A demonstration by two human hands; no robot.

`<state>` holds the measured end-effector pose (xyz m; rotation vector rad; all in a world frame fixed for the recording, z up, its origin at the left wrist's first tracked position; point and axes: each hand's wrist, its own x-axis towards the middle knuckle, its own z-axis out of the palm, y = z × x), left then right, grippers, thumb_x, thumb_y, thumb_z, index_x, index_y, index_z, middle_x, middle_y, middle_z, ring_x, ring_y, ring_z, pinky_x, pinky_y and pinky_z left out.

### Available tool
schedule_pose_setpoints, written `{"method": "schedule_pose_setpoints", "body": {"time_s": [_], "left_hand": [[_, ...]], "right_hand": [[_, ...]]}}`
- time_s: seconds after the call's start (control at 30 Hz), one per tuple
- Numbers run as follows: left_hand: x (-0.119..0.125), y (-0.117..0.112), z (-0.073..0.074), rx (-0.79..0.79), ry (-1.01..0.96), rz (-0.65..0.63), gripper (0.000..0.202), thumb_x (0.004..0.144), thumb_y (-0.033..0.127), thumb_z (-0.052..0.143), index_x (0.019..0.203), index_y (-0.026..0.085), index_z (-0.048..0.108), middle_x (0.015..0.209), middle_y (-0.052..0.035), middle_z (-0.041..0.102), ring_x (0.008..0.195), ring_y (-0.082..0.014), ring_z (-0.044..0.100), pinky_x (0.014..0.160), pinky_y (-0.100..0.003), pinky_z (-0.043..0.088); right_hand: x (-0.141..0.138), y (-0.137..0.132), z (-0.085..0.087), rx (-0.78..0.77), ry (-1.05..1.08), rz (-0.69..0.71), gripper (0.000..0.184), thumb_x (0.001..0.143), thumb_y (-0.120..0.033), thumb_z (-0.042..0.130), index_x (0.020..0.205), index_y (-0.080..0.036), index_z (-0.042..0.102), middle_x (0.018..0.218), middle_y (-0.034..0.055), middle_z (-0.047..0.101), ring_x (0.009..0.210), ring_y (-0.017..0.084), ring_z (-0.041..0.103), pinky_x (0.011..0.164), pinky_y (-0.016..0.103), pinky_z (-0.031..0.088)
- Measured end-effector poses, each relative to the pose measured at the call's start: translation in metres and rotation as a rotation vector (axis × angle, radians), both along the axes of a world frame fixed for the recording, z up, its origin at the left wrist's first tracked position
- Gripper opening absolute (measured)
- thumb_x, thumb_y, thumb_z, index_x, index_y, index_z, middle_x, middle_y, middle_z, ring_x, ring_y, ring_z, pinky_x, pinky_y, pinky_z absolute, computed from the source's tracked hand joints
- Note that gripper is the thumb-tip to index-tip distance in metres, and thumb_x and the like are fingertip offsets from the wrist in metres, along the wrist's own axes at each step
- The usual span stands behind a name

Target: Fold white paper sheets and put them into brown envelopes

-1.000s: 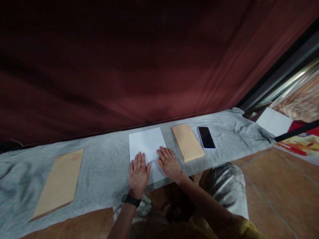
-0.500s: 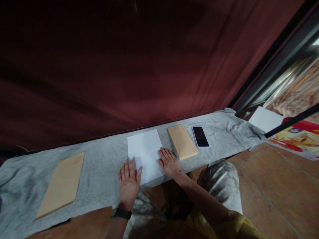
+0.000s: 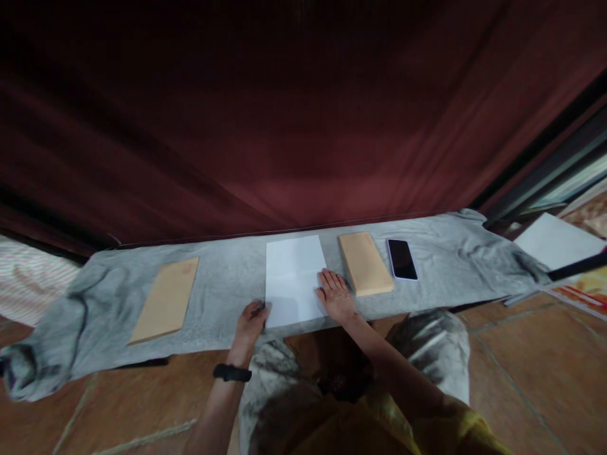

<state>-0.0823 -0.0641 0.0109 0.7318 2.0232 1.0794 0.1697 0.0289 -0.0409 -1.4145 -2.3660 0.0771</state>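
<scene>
A white sheet of paper (image 3: pixel 294 278) lies on a grey cloth (image 3: pixel 222 284) that covers a long low surface. My left hand (image 3: pixel 250 322) is at the sheet's near left corner, fingers curled and pinching the paper's edge. My right hand (image 3: pixel 336 296) lies flat and open on the sheet's right edge, fingers stretched out. A stack of tan envelopes (image 3: pixel 365 271) sits just right of my right hand. A black wristband (image 3: pixel 232 373) is on my left wrist.
A black phone (image 3: pixel 402 259) lies right of the tan stack. A single tan envelope (image 3: pixel 167 299) lies at the left on the cloth. A dark red curtain (image 3: pixel 284 126) hangs behind. Another white sheet (image 3: pixel 552 240) is at the far right. Tiled floor lies below.
My left hand slid off the sheet to its near left corner and curled onto the edge. My right hand stayed flat at the right edge. The camera view shifted.
</scene>
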Motion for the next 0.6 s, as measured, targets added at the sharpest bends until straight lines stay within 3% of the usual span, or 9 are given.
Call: {"method": "schedule_pose_setpoints", "body": {"time_s": [0.23, 0.6], "left_hand": [[0.003, 0.0, -0.002, -0.055, 0.048, -0.095, 0.028, 0.073, 0.03, 0.063, 0.097, 0.015, 0.064, 0.063, 0.0029, 0.064, 0.053, -0.0144, 0.06, 0.051, -0.025, 0.046], [0.014, -0.004, -0.004, -0.03, 0.399, -0.193, 0.025, 0.079, 0.02, 0.059, 0.104, 0.019, 0.063, 0.071, 0.0001, 0.063, 0.068, -0.0176, 0.063, 0.066, -0.027, 0.048]], "right_hand": [[-0.001, 0.0, -0.001, -0.003, 0.008, -0.012, 0.052, 0.104, -0.035, 0.039, 0.151, -0.011, 0.043, 0.156, 0.0134, 0.042, 0.144, 0.027, 0.039, 0.118, 0.046, 0.03], [-0.001, 0.0, 0.006, 0.001, 0.001, -0.009, 0.051, 0.103, -0.033, 0.042, 0.15, -0.012, 0.045, 0.155, 0.0146, 0.043, 0.143, 0.027, 0.041, 0.119, 0.047, 0.03]]}}
